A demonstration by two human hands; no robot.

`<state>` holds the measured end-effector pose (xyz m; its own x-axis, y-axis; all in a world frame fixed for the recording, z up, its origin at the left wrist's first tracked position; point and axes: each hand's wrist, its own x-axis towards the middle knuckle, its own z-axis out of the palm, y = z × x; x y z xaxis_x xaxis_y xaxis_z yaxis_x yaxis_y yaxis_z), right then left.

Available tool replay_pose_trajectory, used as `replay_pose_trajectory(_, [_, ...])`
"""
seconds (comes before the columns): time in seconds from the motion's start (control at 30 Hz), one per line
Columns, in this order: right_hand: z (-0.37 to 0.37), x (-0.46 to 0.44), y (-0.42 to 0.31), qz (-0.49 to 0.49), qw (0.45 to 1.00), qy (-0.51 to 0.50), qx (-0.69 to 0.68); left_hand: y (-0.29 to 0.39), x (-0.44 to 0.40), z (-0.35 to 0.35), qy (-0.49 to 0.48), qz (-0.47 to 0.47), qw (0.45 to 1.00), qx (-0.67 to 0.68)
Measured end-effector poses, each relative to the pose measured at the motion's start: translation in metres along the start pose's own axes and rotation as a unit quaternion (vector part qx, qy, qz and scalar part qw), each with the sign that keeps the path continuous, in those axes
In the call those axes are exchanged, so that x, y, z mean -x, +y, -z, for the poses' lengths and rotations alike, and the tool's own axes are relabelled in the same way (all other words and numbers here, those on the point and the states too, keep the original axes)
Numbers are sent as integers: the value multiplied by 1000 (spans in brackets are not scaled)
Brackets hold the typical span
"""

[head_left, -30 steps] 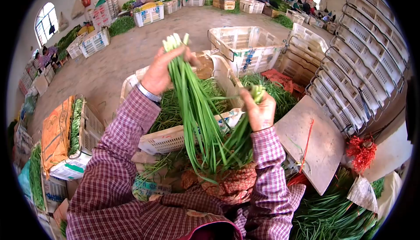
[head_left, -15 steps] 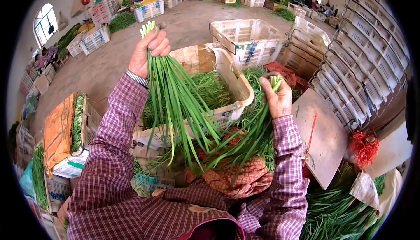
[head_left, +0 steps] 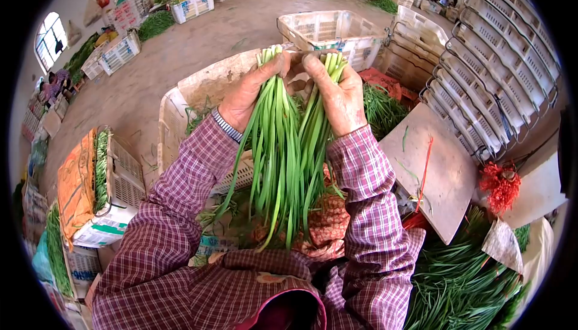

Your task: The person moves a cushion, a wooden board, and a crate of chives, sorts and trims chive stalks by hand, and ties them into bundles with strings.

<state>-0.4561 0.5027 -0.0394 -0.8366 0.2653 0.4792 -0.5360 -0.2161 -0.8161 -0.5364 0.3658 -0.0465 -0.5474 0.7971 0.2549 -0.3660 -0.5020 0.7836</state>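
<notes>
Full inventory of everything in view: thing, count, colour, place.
stalk bunches: two, green with pale ends, centre
near crate: one, off-white, behind bunches
second crate: one, off-white, beyond near crate
stacked crates: many, off-white, right
board: one, pale, right of near crate
stringy bundle: one, red, right of board
leafy heap: one, green, lower right
side crate: one, white, left
cloth cover: one, orange, on side crate
patterned cloth: one, reddish, behind lower leaves
far crates: several, mostly white, background
people: several, varied clothing, background
sleeves: two, purple plaid, forearms
left hand: one, bare, holding left bunch
right hand: one, bare, holding right bunch
</notes>
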Motion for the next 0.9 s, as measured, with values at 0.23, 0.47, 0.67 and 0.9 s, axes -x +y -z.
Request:
replay_pose_trajectory(0.23, [2, 2, 5, -43, 999, 7, 21, -22, -7, -2, 9, 21, 999, 45])
replay_pose_trajectory(0.47, [14, -1, 32, 125, 942, 65, 306, -39, -11, -5, 62, 28, 997, 43])
replay_pose_trajectory(0.67, [17, 8, 12, 143, 832, 40, 535, -55, -6, -3, 61, 64, 990, 115])
replay_pose_trajectory(0.9, [33, 2, 4, 122, 646, -59, 751, -44, 4, -24, 34, 107, 993, 27])
